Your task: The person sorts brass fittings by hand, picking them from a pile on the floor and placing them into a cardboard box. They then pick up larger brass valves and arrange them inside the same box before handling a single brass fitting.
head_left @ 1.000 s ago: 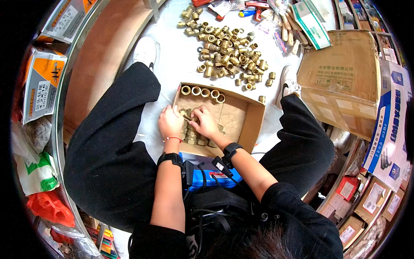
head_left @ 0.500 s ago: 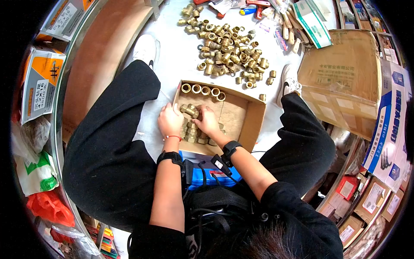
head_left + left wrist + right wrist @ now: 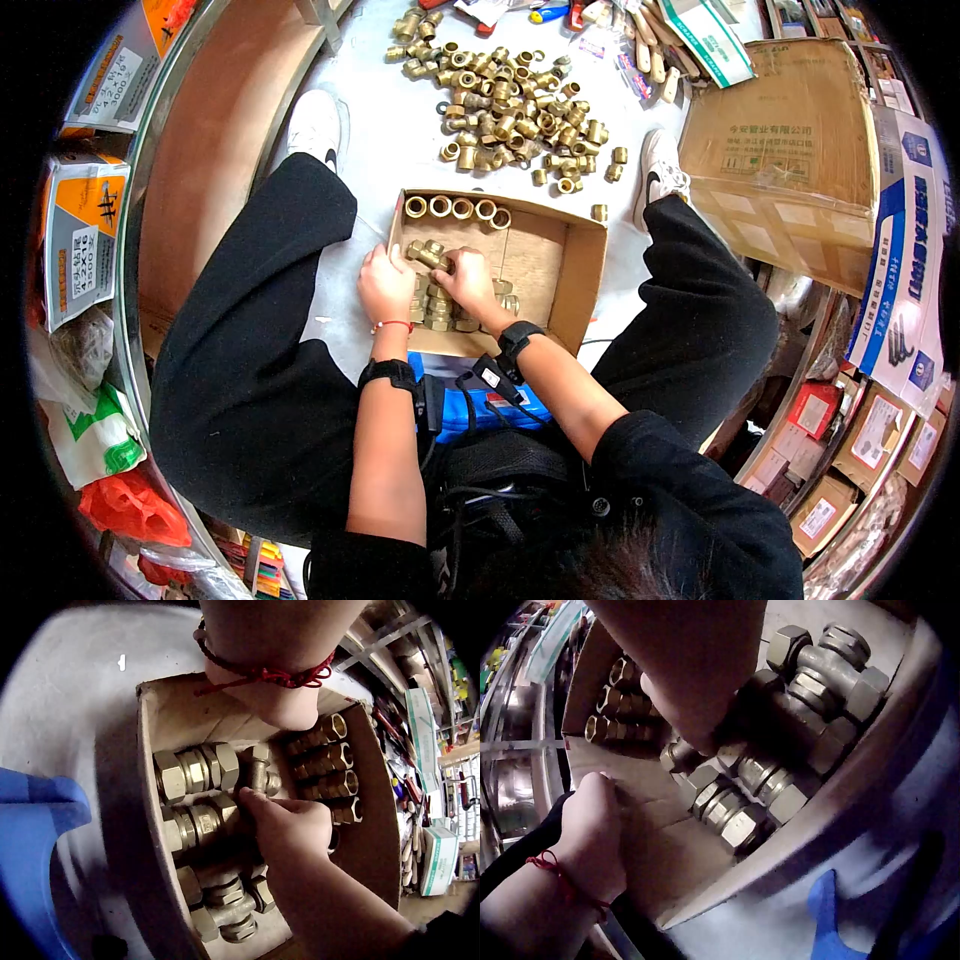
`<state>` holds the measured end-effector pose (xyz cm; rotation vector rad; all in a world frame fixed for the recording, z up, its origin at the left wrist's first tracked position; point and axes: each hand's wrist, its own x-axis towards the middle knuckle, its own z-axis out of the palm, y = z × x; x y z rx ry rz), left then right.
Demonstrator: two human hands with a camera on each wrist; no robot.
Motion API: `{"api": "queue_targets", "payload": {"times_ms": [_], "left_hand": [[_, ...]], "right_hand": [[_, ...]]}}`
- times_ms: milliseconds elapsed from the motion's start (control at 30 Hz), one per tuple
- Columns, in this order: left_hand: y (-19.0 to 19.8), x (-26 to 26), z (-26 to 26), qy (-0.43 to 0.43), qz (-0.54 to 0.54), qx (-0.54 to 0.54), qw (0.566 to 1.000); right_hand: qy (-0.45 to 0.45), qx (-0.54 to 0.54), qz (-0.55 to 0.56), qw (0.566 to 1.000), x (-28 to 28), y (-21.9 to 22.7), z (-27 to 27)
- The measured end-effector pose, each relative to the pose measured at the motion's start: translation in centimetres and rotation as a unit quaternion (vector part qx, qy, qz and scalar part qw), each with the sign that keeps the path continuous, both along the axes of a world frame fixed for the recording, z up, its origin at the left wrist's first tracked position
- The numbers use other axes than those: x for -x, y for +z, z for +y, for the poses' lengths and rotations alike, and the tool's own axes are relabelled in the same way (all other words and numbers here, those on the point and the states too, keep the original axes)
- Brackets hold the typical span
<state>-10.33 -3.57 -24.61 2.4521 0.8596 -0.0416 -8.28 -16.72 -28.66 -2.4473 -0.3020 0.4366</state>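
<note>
An open cardboard box (image 3: 580, 285) holding brass pipe fittings stands between the legs. My left hand (image 3: 386, 284), with a red string bracelet, grips the box's left wall; its fingertips are partly hidden. Inside the box, my right hand (image 3: 467, 280) pinches a brass tee fitting (image 3: 259, 771) between thumb and fingers. The tee lies between a row of upright-ended fittings (image 3: 462, 208) along the far wall and larger hex-nut fittings (image 3: 199, 769) packed along the near side. In the right wrist view, the right hand covers most of the tee.
A loose heap of brass fittings (image 3: 515, 115) spreads over the floor beyond the box. Behind it lie wooden-handled tools (image 3: 645, 50). A large carton (image 3: 780, 170) stands at the right, and something blue (image 3: 470, 410) sits between the box and the person.
The tee under the right fingers has turned and more of it shows. My left hand keeps its place at the box wall. The head view has shifted slightly.
</note>
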Motion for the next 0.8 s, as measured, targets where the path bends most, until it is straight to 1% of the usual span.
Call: {"api": "queue_targets", "payload": {"times_ms": [33, 133, 233, 267, 367, 400, 433, 500, 600, 700, 800], "left_hand": [[0.1, 0.0, 0.0, 0.000, 0.002, -0.001, 1.000], [-0.1, 0.0, 0.0, -0.003, -0.004, -0.002, 1.000], [-0.1, 0.0, -0.1, -0.001, -0.006, -0.008, 1.000], [0.0, 0.1, -0.1, 0.000, -0.005, -0.011, 1.000], [-0.4, 0.1, -0.1, -0.003, -0.015, -0.013, 1.000], [-0.3, 0.0, -0.2, -0.004, -0.025, -0.008, 1.000], [-0.1, -0.1, -0.3, -0.004, -0.025, -0.003, 1.000], [0.1, 0.0, -0.2, 0.000, -0.023, 0.003, 1.000], [0.0, 0.0, -0.1, 0.003, 0.001, -0.002, 1.000], [-0.1, -0.1, 0.0, -0.001, 0.004, -0.004, 1.000], [-0.2, 0.0, 0.0, -0.005, -0.013, -0.007, 1.000]], "right_hand": [[-0.007, -0.006, -0.008, 1.000, 0.2, -0.1, 0.2], [-0.069, -0.015, 0.032, 0.997, 0.6, -0.3, 0.9], [-0.179, -0.030, 0.061, 0.982, 1.0, -0.2, 2.4], [-0.207, -0.023, 0.085, 0.974, 1.0, -0.2, 2.8], [-0.250, -0.009, 0.106, 0.962, 1.1, 0.6, 3.9], [-0.253, 0.005, 0.105, 0.962, 1.3, 0.2, 4.0], [-0.267, -0.005, 0.080, 0.960, 1.3, -0.2, 4.4], [-0.257, 0.014, 0.162, 0.953, 1.4, -0.6, 4.5], [-0.257, -0.041, 0.163, 0.952, 1.6, -0.9, 4.3], [-0.245, -0.059, 0.190, 0.949, 1.4, -1.4, 3.9], [-0.197, -0.086, 0.224, 0.951, 1.0, -1.5, 3.6]]}}
